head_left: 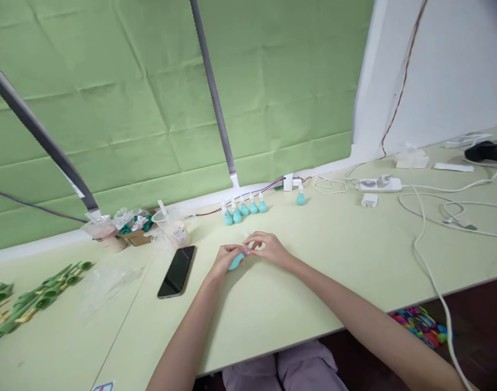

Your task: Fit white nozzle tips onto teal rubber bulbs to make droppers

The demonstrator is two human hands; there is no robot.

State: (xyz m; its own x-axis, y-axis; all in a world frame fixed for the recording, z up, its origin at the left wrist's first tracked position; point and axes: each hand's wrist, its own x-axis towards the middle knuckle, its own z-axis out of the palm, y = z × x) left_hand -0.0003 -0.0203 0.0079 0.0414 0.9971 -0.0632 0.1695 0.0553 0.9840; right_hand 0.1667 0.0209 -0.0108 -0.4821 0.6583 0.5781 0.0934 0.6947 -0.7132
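Observation:
A small teal bulb-shaped bottle [236, 262] is tilted in my left hand [224, 259], whose fingers are closed around it. My right hand [268, 248] is closed too, its thumb and fingertips pinching at the bottle's neck end. A faint white tip shows just above the fingers; the fingers hide most of the neck. Beyond my hands, several like teal bottles [237, 215] with white tops stand upright in a cluster. One more teal bottle [300, 198] stands apart to the right, near the wall.
A phone [177, 272] lies left of my hands. Behind it are a plastic cup [172, 228], a small cardboard box [137, 237] and another cup [109, 236]. Green plastic pieces [44, 296] lie far left. A power strip [378, 184], charger [369, 200] and white cables [423, 228] occupy the right.

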